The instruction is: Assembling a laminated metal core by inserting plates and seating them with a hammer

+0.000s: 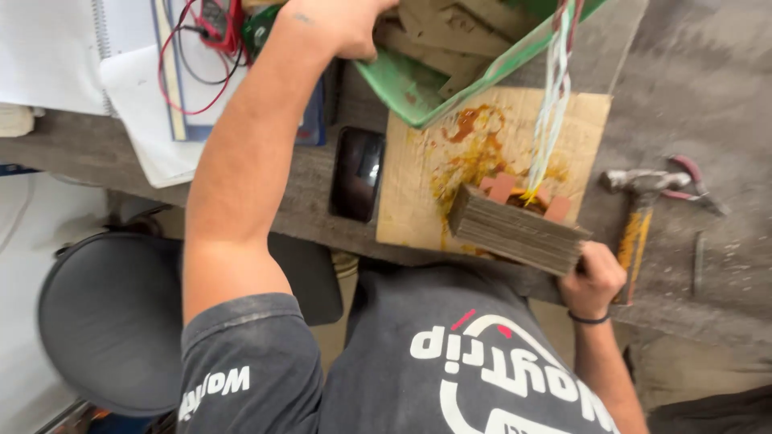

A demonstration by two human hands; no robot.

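Note:
My right hand (593,277) grips the near end of a laminated block of thin grey-brown plates (515,229). The block lies on a stained cardboard sheet (418,185). Orange coil-former pieces (503,186) show at its far side. Twisted white and yellow wires (551,104) rise from them. My left hand (346,24) reaches up to the corner of a green plastic tray (402,84) that holds several flat brown strips (450,32). Its fingers are curled at the tray's edge and partly hidden, so I cannot tell what they grip.
A dark phone (358,173) lies left of the cardboard. A hammer (639,217), pliers (691,185) and a nail (698,261) lie on the grey bench at the right. A notebook, papers and a meter with red leads (213,32) are at the top left. A round dark stool (112,321) stands below.

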